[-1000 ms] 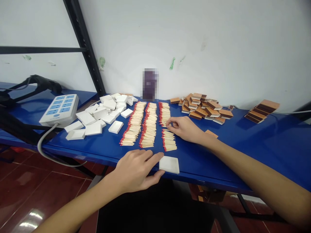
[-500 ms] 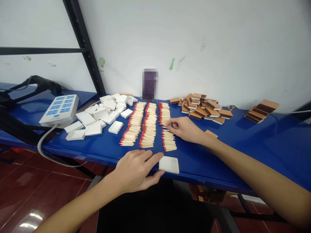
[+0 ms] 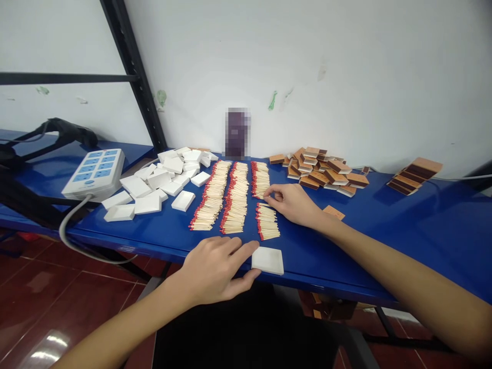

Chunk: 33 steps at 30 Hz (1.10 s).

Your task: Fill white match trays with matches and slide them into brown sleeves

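A white matchbox tray point(image 3: 267, 260) lies at the table's front edge, its inside facing up. My left hand point(image 3: 217, 269) has its index finger and thumb closed on the tray's left end. To the far side of the tray, my right hand point(image 3: 294, 204) is in a pinch at the right-hand column of red-tipped matches point(image 3: 261, 179). What sits between those fingertips, if anything, is too small to make out. A gap beside them splits the column, with a shorter group of matches point(image 3: 268, 223) nearer me. Two longer columns of matches point(image 3: 235, 200) lie to the left.
White matchbox trays point(image 3: 148, 204) are heaped on the left beside a power strip point(image 3: 94, 174). Brown matchbox sleeves point(image 3: 318, 178) are piled at the back right, with a stacked row of sleeves point(image 3: 415, 176) farther right. One sleeve point(image 3: 333, 212) lies behind my right wrist.
Hardly anything differs. My right fingertips have shifted very slightly at the gap in the right-hand match column, while my left hand and the tray stay in place.
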{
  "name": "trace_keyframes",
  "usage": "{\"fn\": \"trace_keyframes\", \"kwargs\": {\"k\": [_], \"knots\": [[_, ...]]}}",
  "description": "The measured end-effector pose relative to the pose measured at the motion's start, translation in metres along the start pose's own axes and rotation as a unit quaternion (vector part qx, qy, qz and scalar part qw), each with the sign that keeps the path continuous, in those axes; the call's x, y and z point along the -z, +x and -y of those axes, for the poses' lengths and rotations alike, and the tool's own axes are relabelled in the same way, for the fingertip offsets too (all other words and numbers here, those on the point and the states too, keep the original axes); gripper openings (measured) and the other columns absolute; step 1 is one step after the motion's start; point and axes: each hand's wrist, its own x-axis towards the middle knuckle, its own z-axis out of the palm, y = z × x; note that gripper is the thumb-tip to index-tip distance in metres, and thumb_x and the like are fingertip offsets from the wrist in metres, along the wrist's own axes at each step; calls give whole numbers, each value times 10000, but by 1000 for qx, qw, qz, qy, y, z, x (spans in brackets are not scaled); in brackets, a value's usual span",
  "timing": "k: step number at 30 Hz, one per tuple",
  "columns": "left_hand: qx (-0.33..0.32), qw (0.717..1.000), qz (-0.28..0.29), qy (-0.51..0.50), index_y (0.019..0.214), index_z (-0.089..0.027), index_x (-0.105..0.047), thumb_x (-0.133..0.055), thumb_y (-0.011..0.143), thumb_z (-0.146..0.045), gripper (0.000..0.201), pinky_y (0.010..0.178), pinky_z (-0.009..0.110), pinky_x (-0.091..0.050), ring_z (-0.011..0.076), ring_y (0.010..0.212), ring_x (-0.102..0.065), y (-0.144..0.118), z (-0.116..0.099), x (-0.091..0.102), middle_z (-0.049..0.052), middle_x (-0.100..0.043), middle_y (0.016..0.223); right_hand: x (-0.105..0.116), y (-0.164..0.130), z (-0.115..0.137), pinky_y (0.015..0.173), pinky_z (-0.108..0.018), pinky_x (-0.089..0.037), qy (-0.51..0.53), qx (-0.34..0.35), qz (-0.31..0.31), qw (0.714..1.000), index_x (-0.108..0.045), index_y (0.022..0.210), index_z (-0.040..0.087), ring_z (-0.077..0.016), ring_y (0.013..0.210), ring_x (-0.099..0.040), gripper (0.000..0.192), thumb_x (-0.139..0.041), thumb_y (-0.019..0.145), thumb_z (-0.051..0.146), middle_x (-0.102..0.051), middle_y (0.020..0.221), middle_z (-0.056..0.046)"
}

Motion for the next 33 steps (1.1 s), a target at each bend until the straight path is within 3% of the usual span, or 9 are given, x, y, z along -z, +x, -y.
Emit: {"fn": "trace_keyframes", "kwargs": {"k": [13,21,27,33], "knots": [[-2,1000,-1,-1,1178,-169,-548,-470,959,-385,318,502,328,-440,200,610,-619,0,0,-1,-5,-609,749,1,1,0,573,-270,-287,-4,-12,12,1000,-730,842,153,-125,511,-415,268,-510,877,303,-518,536,12],[1,1000,0,-5,1169,-168,-552,-472,958,-380,310,509,307,-437,189,616,-625,1,1,0,0,-617,740,13,-1,6,540,-265,-278,51,-28,62,996,-692,753,176,-108,489,-368,193,-558,813,301,-436,516,45],[1,1000,-2,-5,1175,-170,-551,-472,958,-387,317,512,299,-437,187,616,-626,0,1,-1,3,-619,740,6,-1,2,544,-256,-260,49,-9,11,999,-688,880,172,-114,493,-354,232,-527,861,339,-380,514,60],[2,1000,2,-1,1168,-168,-556,-466,960,-390,317,508,312,-444,195,608,-622,0,0,-1,1,-614,733,1,0,0,558,-254,-253,21,23,10,999,-694,955,180,-121,503,-368,230,-522,897,321,-390,522,59]]}}
